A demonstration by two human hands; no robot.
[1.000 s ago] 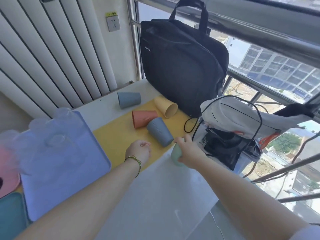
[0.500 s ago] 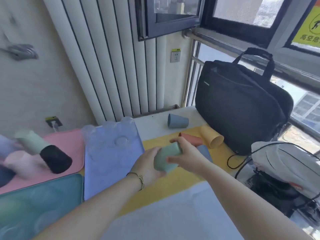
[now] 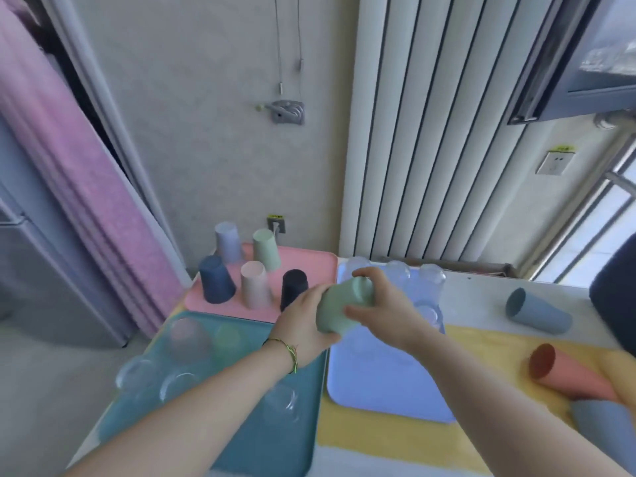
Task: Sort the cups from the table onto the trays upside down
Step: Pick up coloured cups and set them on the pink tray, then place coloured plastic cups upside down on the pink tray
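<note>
Both hands hold one pale green cup (image 3: 344, 304) in the air, over the left edge of the blue tray (image 3: 378, 380). The cup is tilted, lying nearly on its side. The left hand (image 3: 303, 327) cups its lower end with fingers curled round the wall. The right hand (image 3: 383, 306) grips the upper end, its fingers hooked over the top and its thumb pressed against the side.

Clear cups (image 3: 432, 274) stand along the far edge of the blue tray. To the left of that tray, at the far side, lies a pink tray (image 3: 311, 261) with five cups upside down on it: lavender (image 3: 227, 242), light green (image 3: 265, 250), dark blue (image 3: 216, 280), pale pink (image 3: 255, 286) and black (image 3: 292, 285). Left of the blue tray on the near side is a teal tray (image 3: 247, 432), carrying blurred clear cups (image 3: 187, 333).

To the right of the blue tray, on the surface (image 3: 481, 294), a grey-blue cup (image 3: 538, 312) lies on its side. Nearer, on a yellow mat (image 3: 481, 344), a terracotta cup (image 3: 568, 375) also lies on its side, with another grey-blue cup (image 3: 600, 423) just beside it.
</note>
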